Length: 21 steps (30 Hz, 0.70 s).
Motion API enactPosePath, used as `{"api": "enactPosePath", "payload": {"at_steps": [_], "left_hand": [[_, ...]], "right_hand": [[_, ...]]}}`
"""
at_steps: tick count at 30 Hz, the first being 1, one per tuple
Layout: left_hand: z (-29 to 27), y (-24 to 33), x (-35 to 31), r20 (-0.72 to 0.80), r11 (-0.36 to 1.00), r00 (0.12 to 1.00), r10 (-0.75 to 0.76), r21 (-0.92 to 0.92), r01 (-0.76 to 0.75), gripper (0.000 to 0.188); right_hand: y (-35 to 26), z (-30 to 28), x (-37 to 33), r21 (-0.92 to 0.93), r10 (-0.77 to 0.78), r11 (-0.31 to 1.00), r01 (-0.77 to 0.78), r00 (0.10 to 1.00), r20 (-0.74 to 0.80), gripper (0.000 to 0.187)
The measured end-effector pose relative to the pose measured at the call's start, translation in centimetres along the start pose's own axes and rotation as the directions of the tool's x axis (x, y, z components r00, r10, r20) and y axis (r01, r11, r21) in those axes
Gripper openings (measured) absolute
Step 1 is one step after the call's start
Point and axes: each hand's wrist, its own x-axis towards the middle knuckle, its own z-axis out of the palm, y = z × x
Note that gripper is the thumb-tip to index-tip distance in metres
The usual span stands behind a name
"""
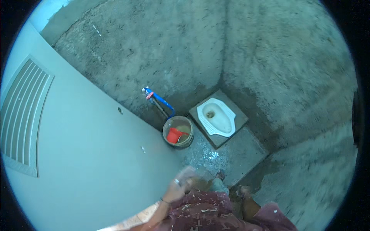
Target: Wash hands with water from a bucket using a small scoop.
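Below, at the lower edge of the head view, the left hand [180, 185] is seen with its forearm reaching up from the left. A ring [177, 181] is worn on one finger and a dark band [165, 201] at the wrist. The fingers are badly blurred, so whether they are spread, or closed on anything, cannot be told. Just beside them a brownish smear is shown, but the right hand cannot be made out with certainty; whether the two are together or apart cannot be told either. A dull red shirt [202, 211] is seen beneath, flecked with pale marks.

Nearest ahead, a round bucket [165, 130] is stood on the wet floor [200, 150], between the pale door [104, 154] and the squat toilet [220, 119], well apart from the left hand. Inside it a red mug [175, 135] is held, tipped over, with its handle turned to the right. Behind the bucket, a tap [145, 91] is fixed to the rough wall [154, 46], and a blue hose [163, 102] is led down from it. The white toilet is set into a raised concrete block [239, 112] by the corner
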Motion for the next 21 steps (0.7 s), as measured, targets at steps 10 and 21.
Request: {"api": "enactPosePath", "payload": {"at_steps": [10, 21], "left_hand": [[-5.1, -0.9, 12.7, -0.759, 0.979, 0.643, -0.097, 0.043, 0.199, 0.032], [-12.8, -3.8, 29.8, -0.872, 0.936, 0.345, -0.347, -0.348, 0.060, 0.039]], "right_hand": [[6.3, -17.1, 9.5, 0.935, 0.152, 0.154, 0.319, 0.928, -0.341, 0.036], [7.2, -7.4, 14.6, 0.948, 0.145, 0.316, -0.021, 0.989, -0.027, 0.035]]}}
